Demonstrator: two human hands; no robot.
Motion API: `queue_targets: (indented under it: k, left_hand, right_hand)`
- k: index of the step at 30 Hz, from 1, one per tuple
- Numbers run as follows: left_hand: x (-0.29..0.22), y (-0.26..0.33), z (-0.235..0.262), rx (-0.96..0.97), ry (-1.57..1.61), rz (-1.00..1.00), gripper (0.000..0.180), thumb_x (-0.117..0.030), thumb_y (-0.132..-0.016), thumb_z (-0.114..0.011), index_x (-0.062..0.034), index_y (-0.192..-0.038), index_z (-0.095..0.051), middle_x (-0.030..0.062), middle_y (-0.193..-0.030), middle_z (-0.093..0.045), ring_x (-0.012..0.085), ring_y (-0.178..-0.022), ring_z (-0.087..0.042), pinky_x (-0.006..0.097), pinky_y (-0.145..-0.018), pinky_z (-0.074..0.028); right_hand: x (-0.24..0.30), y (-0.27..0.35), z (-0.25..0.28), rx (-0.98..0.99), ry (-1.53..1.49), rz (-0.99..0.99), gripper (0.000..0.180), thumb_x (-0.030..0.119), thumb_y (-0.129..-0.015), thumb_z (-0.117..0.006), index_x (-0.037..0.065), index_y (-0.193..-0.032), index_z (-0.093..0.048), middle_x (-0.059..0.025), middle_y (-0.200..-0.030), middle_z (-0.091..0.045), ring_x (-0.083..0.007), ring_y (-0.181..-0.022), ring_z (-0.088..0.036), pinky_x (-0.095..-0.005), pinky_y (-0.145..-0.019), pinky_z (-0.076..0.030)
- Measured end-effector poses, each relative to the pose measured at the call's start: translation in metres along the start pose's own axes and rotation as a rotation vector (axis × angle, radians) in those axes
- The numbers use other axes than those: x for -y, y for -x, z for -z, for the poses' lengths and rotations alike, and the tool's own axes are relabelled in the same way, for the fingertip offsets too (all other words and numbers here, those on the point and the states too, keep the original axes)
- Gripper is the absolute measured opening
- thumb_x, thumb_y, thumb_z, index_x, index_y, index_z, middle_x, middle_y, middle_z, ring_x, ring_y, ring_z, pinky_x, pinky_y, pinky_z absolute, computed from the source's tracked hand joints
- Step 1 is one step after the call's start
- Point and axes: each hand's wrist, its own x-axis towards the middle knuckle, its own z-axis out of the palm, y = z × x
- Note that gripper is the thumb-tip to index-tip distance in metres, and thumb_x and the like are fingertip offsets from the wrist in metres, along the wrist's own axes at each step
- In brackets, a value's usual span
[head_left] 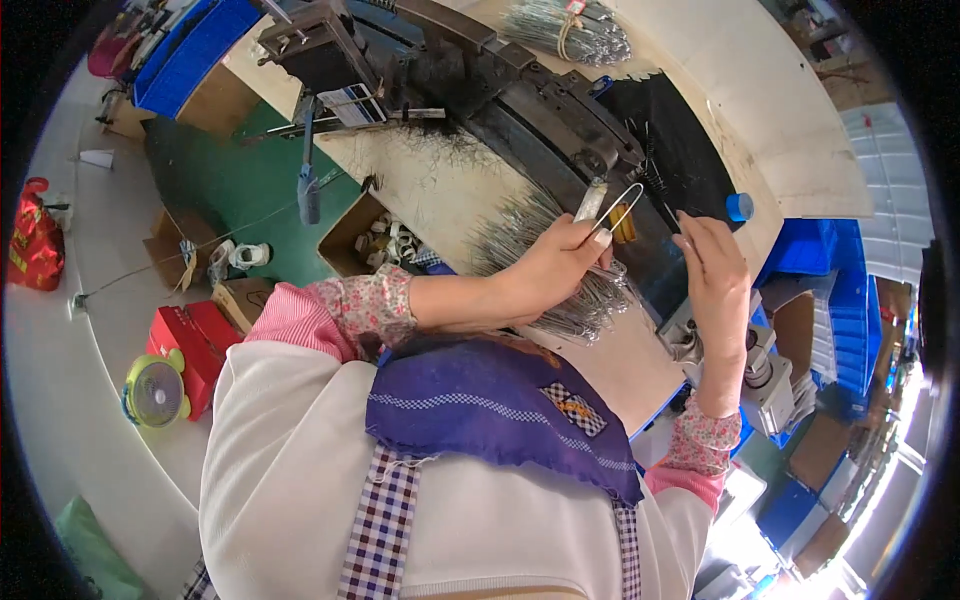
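Observation:
My left hand (560, 265) is closed, thumb and fingers pinching a bent metal wire (636, 190) whose rounded loop end sticks up to the right. Beneath that hand a large bundle of thin metal wires (510, 235) lies on the worktable. To the right, my right hand (715, 265) reaches up beside the dark machine, its fingers drawn together at the tips. Whatever it pinches, perhaps a thin dark piece, is too small to make out. Between the hands are a yellow part (624, 225) and a flat pale metal strip (591, 199) on the machine (540, 110).
Another tied wire bundle (570, 30) lies at the far side of the worktable (400, 165). A blue cap (739, 207) stands right of my right hand. Blue bins (850, 310) are stacked at the right. An open cardboard box (350, 225) and a green fan (155, 391) are at the left.

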Motion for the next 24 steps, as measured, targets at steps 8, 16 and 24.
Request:
queue_targets:
  k: [8,16,24]
  left_hand:
    - [-0.085,0.001,0.042,0.204,0.885,0.128,0.018,-0.020,-0.098,-0.050,-0.0019,-0.096,-0.052,-0.0013,-0.075,-0.044,0.0008,-0.043,-0.028,0.018,-0.034,-0.020]
    - [-0.054,0.041,0.104,0.103,0.041,-0.372,0.032,-0.026,-0.094,-0.057,-0.0035,-0.071,-0.059,0.0032,-0.057,-0.050,0.0136,-0.045,-0.044,0.027,-0.040,-0.031]
    - [-0.036,-0.079,-0.005,0.319,-0.752,-0.393,0.026,-0.022,-0.083,-0.064,0.0021,-0.073,-0.065,0.0210,-0.071,-0.062,0.0375,-0.065,-0.060,0.042,-0.061,-0.045]
  right_hand:
    - [-0.003,-0.012,-0.017,0.005,0.157,-0.004,0.024,-0.003,-0.076,-0.060,0.003,-0.099,-0.063,-0.0111,-0.084,-0.058,-0.0304,-0.078,-0.061,-0.0385,-0.066,-0.051]
    - [0.002,-0.026,-0.014,-0.029,0.043,-0.056,0.016,-0.005,-0.077,-0.060,0.000,-0.092,-0.062,-0.0143,-0.083,-0.057,-0.0347,-0.080,-0.059,-0.0415,-0.068,-0.049]
    - [-0.041,-0.042,0.003,-0.053,-0.052,0.035,0.020,0.010,-0.078,-0.069,-0.001,-0.093,-0.064,-0.0131,-0.088,-0.060,-0.0303,-0.078,-0.059,-0.0362,-0.069,-0.048]
